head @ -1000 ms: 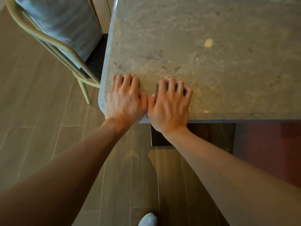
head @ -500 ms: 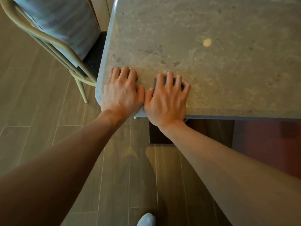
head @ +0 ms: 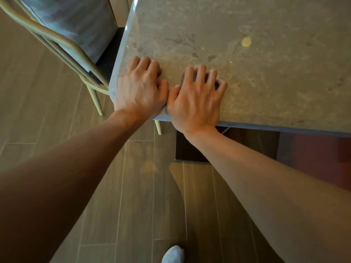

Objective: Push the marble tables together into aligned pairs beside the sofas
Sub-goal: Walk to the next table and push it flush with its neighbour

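While both palms lean on near corner of marble table [head: 237, 59], push step looks underway. Left hand [head: 139, 90] and right hand [head: 195, 99] flat-ish, fingers spread, gripping nothing. Chair [head: 62, 44] tight alongside. Partner table, sofa not visible; next probably steady shove, watch alignment.

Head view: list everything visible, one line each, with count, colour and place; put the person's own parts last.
marble table: one, grey-beige mottled top, upper right, near corner at centre.
chair: one, pale yellow-green metal frame with grey backrest and dark seat, upper left, beside the table's left edge.
table base: one, dark brown, under the near edge.
floor: brown wood-look planks, left and bottom.
foot: one, in a white sock or shoe, bottom centre.
left hand: one, pressing on the table's near corner.
right hand: one, pressing on the table top beside the left hand, fingers spread.
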`<state>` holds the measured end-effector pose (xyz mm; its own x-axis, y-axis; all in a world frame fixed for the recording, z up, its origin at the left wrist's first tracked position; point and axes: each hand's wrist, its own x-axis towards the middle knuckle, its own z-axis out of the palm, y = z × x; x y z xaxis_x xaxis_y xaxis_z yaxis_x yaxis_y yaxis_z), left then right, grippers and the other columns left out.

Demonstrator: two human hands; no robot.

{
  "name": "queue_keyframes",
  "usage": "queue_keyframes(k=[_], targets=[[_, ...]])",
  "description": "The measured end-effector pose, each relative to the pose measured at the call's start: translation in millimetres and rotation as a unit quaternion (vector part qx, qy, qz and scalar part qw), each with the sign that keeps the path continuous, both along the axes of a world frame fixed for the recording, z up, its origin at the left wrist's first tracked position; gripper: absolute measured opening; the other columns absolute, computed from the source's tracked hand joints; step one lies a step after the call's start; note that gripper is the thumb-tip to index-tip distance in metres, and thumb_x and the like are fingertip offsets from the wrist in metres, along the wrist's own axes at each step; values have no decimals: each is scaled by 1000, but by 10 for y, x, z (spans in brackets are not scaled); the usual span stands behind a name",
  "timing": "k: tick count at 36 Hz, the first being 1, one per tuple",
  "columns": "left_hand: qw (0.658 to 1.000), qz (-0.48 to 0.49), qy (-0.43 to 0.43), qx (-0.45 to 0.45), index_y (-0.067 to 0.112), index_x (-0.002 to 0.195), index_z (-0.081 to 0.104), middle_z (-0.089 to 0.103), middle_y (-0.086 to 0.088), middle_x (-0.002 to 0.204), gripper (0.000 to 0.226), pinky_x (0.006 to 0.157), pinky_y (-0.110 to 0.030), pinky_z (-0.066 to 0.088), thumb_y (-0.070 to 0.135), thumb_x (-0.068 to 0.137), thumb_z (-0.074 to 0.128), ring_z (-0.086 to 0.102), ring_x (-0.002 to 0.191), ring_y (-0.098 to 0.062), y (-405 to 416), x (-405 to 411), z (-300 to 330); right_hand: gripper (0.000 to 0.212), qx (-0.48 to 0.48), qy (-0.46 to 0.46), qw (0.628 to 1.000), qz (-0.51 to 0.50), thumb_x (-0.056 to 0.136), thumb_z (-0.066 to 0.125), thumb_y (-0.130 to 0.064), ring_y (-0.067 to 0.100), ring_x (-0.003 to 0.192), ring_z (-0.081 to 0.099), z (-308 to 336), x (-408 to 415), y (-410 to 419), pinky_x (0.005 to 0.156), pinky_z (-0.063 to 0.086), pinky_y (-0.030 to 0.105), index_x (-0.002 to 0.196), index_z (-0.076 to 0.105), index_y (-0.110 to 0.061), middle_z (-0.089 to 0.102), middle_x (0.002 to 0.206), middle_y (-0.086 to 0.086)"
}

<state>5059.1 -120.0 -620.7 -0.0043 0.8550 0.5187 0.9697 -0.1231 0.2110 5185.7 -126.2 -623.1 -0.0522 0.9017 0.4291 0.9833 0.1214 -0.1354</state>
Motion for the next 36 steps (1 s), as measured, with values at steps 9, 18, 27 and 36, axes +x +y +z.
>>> queue_keyframes(k=[9,18,27,36], targets=[[1000,-11,-2,2,7,92,63,61,-7,88,29,62,-30,34,27,90,41,54,88,-24,91,-57,17,32,-12,2,1000,-4,92,39,-33,28,105,53,22,-54,74,97,38,47,109,58,-14,59,113,8],[1000,-14,6,14,5,92,64,62,-10,89,29,64,-28,29,23,88,42,54,87,-26,129,-73,32,30,-7,6,1000,-3,92,39,-33,27,105,53,13,-75,121,96,37,46,107,58,-15,59,112,7],[1000,-24,7,18,6,94,63,61,-10,92,29,62,-31,33,26,90,42,55,89,-27,211,-129,17,29,-11,11,1000,-5,91,39,-32,26,106,52,14,-128,182,96,37,45,107,58,-16,59,112,6],[1000,-24,3,15,5,95,64,62,-10,93,28,63,-33,36,24,89,44,55,92,-27,264,-172,10,30,-15,21,1000,-3,91,38,-33,27,105,53,13,-175,224,96,39,47,104,58,-15,60,110,7]])
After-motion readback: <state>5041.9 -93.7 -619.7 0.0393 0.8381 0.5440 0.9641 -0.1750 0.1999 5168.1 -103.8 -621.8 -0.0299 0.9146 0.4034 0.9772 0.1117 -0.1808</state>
